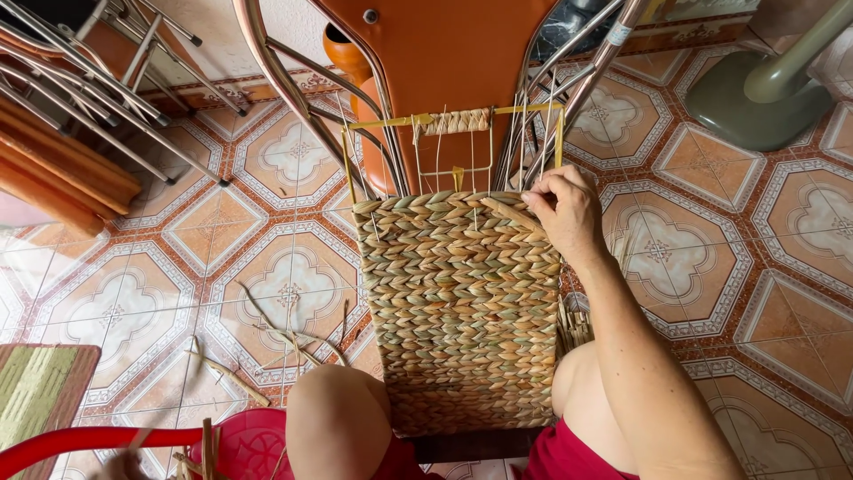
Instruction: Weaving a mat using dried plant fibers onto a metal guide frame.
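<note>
at frame centre, the woven straw panel (458, 311) on its wire frame (453, 142) is mostly filled, only the top band still bare, while the right hand (569, 213) grip pinches closed on a straw strand (508, 213) at the upper edge; the left hand is out of view.

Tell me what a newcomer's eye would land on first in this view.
The woven straw panel in the centre, braided in herringbone rows on a yellow wire frame, between the person's knees. The right hand pinches a strand at the panel's top right edge; the left hand is out of view. An orange chair stands behind, on a patterned tile floor.
</note>
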